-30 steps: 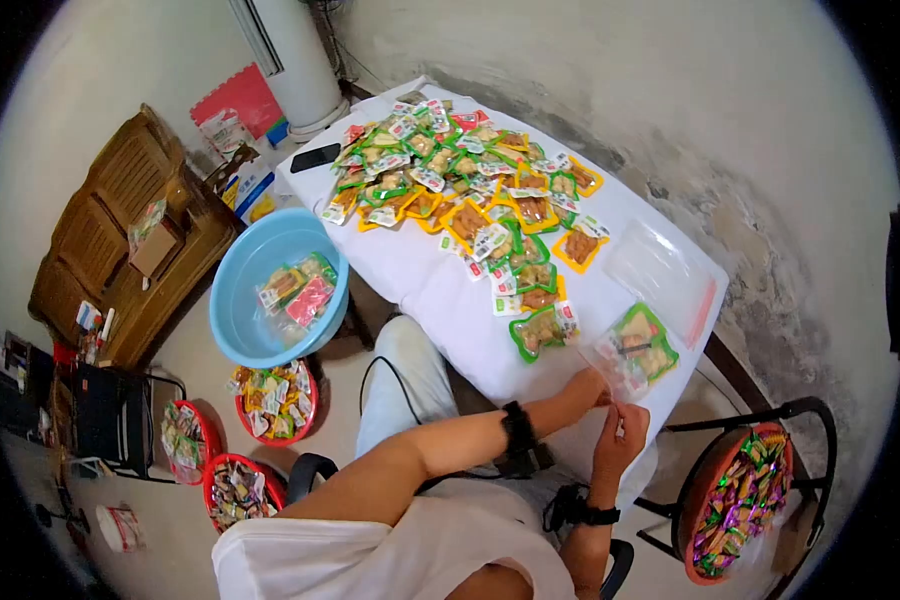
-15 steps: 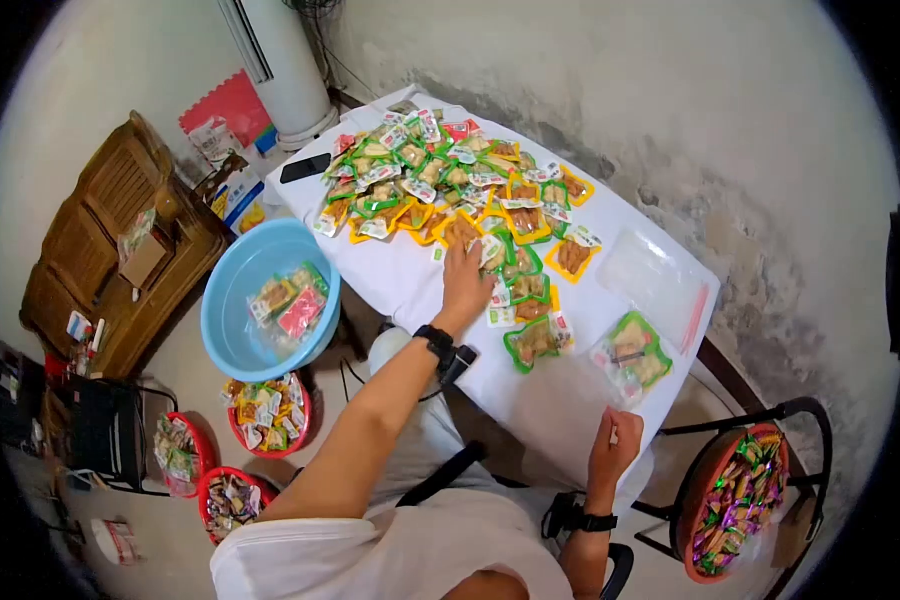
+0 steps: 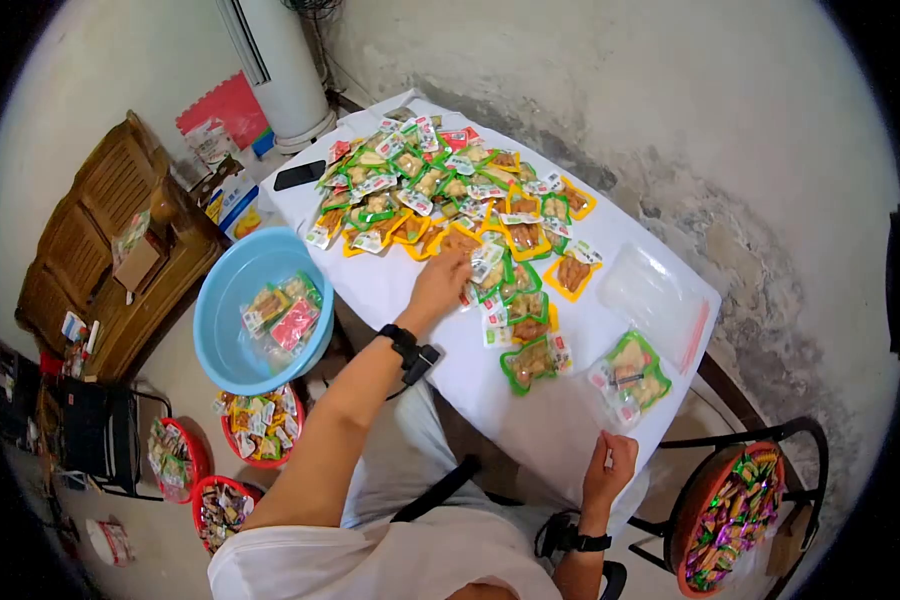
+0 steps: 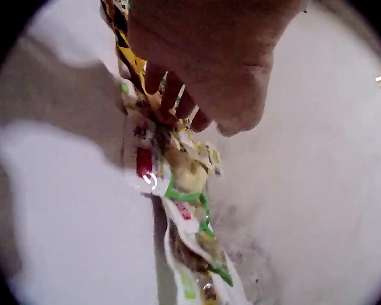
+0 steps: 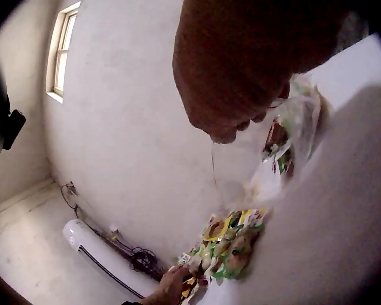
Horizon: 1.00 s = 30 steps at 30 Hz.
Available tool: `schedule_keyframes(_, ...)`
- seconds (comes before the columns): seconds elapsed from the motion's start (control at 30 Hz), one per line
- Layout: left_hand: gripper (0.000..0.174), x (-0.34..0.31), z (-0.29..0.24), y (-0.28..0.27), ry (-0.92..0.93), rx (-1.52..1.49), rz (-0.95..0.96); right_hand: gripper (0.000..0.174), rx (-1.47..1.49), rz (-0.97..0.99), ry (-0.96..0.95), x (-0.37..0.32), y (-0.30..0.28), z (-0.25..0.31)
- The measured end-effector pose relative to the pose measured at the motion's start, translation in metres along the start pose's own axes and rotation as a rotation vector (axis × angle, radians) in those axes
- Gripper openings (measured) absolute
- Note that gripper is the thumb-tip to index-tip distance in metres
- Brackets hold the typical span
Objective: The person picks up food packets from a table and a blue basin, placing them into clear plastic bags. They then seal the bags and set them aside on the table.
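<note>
My left hand is at the front of a heap of sealed snack packets on the white-covered table. Its fingers curl onto a yellow-edged snack packet; in the left wrist view the fingers reach down among the packets. Near the table's right corner, my right hand pinches the edge of a clear plastic bag. Inside that bag lies a green-edged snack packet. Another green-edged packet lies between the two hands.
Flat clear bags lie at the table's right. A blue basin with filled bags stands to the left, above red baskets of snacks. A chair at right holds a basket of shiny wrapped sweets. A phone rests by the heap.
My left hand has left the clear bag beside my right hand and gone over to the heap, onto the yellow-edged packet. The right hand has stayed at the bag's edge.
</note>
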<state>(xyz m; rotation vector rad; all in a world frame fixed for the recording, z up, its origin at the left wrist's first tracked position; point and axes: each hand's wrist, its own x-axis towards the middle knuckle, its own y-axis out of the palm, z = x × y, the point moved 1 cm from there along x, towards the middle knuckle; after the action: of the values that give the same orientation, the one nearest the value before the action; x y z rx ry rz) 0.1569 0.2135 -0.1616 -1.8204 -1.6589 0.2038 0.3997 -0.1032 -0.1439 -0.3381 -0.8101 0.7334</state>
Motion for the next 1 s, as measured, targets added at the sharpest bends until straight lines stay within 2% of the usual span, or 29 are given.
schedule_keyframes(0.03, 0.020, 0.012, -0.002, -0.006, -0.160, -0.226, 0.030, 0.011, -0.011, 0.004, 0.025, 0.001, 0.000, 0.002)
schedule_keyframes(0.1, 0.025, 0.043, 0.026, -0.005, -0.152, -0.261, -0.026, 0.013, -0.023, 0.007, 0.054, 0.000, 0.001, 0.002)
schedule_keyframes(0.17, 0.036, 0.076, 0.048, 0.002, -0.137, -0.003, -0.117, 0.015, -0.050, 0.020, 0.028, 0.000, 0.004, -0.002)
schedule_keyframes(0.2, 0.036, 0.091, 0.063, 0.009, -0.130, -0.009, -0.116, 0.015, -0.055, 0.013, 0.026, 0.001, 0.004, -0.002)
schedule_keyframes(0.27, 0.051, 0.117, 0.086, 0.022, -0.115, 0.273, -0.057, 0.014, -0.029, 0.010, 0.063, 0.001, 0.005, -0.002)
schedule_keyframes(0.4, 0.062, 0.134, 0.070, 0.028, -0.182, 0.283, -0.020, 0.013, -0.054, 0.045, 0.097, 0.000, 0.008, -0.008)
schedule_keyframes(0.5, 0.062, 0.143, 0.067, 0.033, -0.218, 0.291, -0.036, 0.014, -0.047, 0.042, 0.131, 0.004, 0.009, -0.006)
schedule_keyframes(0.53, 0.055, 0.144, 0.070, 0.035, -0.176, 0.343, -0.066, 0.014, -0.045, 0.047, 0.131, 0.005, 0.010, -0.007)
schedule_keyframes(0.67, 0.047, 0.146, 0.074, 0.032, -0.108, 0.377, -0.068, 0.015, -0.042, 0.051, 0.121, 0.003, 0.015, -0.016)
schedule_keyframes(0.73, 0.038, 0.152, 0.079, 0.032, -0.074, 0.481, 0.005, 0.015, -0.041, 0.052, 0.132, 0.003, 0.015, -0.018)
schedule_keyframes(0.77, 0.038, 0.155, 0.082, 0.031, -0.071, 0.482, 0.008, 0.014, -0.022, 0.071, 0.127, 0.004, 0.015, -0.018)
schedule_keyframes(0.83, 0.036, 0.154, 0.065, 0.023, -0.113, 0.590, 0.133, 0.014, -0.003, 0.085, 0.128, 0.005, 0.014, -0.016)
schedule_keyframes(1.0, 0.028, 0.143, 0.064, 0.017, -0.058, 0.618, 0.076, 0.016, 0.011, 0.070, 0.167, 0.003, 0.015, -0.017)
